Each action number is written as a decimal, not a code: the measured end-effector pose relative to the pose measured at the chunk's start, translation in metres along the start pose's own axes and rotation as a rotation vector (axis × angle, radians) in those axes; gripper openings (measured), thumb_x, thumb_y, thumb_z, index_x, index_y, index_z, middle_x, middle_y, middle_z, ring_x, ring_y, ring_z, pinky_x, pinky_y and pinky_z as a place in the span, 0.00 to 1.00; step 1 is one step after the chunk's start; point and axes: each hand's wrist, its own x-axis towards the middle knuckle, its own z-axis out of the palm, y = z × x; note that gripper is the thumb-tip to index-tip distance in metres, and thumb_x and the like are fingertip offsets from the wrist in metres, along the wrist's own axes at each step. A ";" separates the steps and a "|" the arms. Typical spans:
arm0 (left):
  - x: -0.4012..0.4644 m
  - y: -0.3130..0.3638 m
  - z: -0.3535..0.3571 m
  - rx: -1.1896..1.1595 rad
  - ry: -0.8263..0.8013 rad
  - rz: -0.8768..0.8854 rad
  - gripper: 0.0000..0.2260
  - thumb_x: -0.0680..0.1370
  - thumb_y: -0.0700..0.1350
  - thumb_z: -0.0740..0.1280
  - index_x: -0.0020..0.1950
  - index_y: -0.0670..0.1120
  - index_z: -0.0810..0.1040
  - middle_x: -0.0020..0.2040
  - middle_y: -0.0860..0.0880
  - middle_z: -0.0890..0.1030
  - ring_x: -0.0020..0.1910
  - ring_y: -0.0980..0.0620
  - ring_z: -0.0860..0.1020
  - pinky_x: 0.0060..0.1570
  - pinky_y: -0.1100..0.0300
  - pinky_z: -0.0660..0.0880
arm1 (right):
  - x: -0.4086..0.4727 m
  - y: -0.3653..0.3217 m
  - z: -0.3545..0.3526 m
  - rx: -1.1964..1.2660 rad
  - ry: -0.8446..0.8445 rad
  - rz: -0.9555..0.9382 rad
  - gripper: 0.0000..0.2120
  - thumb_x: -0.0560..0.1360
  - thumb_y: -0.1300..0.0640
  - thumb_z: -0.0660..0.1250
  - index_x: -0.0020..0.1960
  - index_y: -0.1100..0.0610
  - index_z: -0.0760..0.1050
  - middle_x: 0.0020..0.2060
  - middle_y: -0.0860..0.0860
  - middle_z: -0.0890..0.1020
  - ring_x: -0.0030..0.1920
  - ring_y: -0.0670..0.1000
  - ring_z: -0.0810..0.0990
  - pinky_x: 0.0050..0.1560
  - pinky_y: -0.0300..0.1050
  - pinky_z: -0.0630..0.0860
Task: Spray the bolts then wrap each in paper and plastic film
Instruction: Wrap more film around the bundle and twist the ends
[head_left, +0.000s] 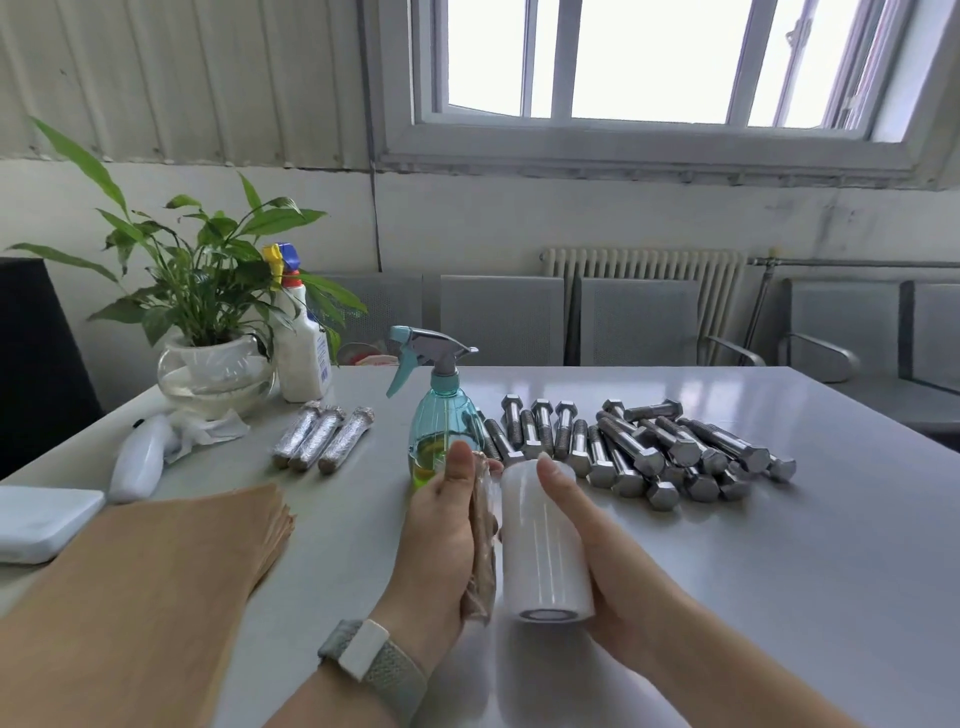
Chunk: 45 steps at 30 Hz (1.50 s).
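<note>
Nearest us, our right hand (587, 525) curls around the film roll (545, 540) while our left hand (441, 530) grips the paper-wrapped bolt (482, 540) just beside it, above the table (779, 519). We should keep the film taut, turn the bolt evenly and overlap each pass so that no paper shows. Three finished bolts (322, 439) lie far left; bare bolts (639, 447) wait behind.

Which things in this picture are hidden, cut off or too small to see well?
- Head view: the paper-wrapped bolt is mostly hidden by the left hand and the film roll.
- The right hand fingers are behind the roll.
- The paper stack is cut off by the bottom and left edges.
- The white bottle label is too small to read.
- Bolt pile: the lower bolts are covered, so no exact count.
</note>
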 end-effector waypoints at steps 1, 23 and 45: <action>0.001 0.000 0.000 0.016 0.015 0.000 0.22 0.72 0.64 0.63 0.40 0.46 0.84 0.29 0.48 0.80 0.26 0.52 0.79 0.24 0.63 0.74 | 0.000 0.000 0.002 -0.032 0.000 -0.052 0.25 0.66 0.33 0.74 0.52 0.52 0.84 0.47 0.58 0.85 0.44 0.54 0.85 0.43 0.50 0.81; 0.009 -0.015 -0.010 0.016 -0.075 -0.040 0.26 0.78 0.65 0.58 0.53 0.45 0.84 0.52 0.40 0.84 0.52 0.41 0.83 0.48 0.51 0.81 | 0.001 0.000 0.001 -0.124 0.060 -0.168 0.22 0.68 0.35 0.72 0.51 0.52 0.82 0.48 0.55 0.86 0.48 0.54 0.85 0.42 0.46 0.80; 0.005 -0.019 0.005 -0.213 -0.065 -0.179 0.20 0.76 0.57 0.61 0.52 0.44 0.84 0.49 0.38 0.83 0.47 0.40 0.83 0.41 0.48 0.81 | 0.011 0.013 0.008 -0.400 0.454 -0.333 0.26 0.69 0.28 0.65 0.49 0.50 0.74 0.39 0.45 0.83 0.37 0.41 0.81 0.39 0.44 0.75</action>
